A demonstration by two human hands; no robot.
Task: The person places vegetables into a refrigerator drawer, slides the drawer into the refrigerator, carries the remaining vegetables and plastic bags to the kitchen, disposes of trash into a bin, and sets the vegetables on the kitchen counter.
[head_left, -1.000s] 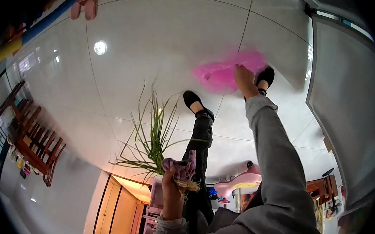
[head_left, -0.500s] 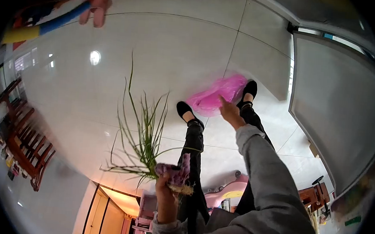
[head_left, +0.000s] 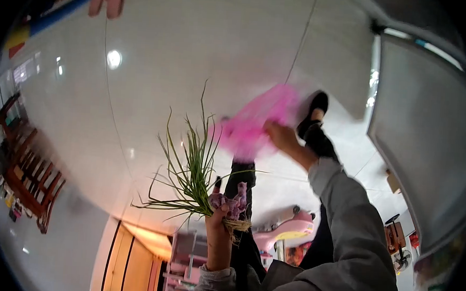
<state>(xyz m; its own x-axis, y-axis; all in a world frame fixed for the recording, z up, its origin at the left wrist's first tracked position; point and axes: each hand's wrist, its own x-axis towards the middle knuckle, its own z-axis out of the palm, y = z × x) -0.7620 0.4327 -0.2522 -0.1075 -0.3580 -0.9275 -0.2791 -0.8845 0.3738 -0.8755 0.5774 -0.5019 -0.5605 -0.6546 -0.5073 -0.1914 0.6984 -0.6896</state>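
Note:
My left hand (head_left: 217, 224) is closed round the root end of a bunch of scallions (head_left: 190, 183), whose long green leaves fan out up and to the left. A crumpled purple wrap (head_left: 236, 201) lies about their base, and pale stringy roots (head_left: 237, 226) stick out below it. Out in front, my right hand (head_left: 282, 136) grips a thin pink plastic bag (head_left: 259, 115). The bag is smeared by motion and hangs above the floor, covering my left shoe. My fingertips on it are partly blurred.
Glossy pale tiles (head_left: 159, 50) make up the floor. A wooden slatted chair (head_left: 33, 176) stands at the left, a large grey panel (head_left: 421, 125) at the right. Near my legs are a pink ride-on toy (head_left: 286, 229) and pink shelves (head_left: 180, 265).
My right hand, pointing at the bag on the floor before, now has hold of it and has raised it. The scallions in my left hand have shifted slightly to the right.

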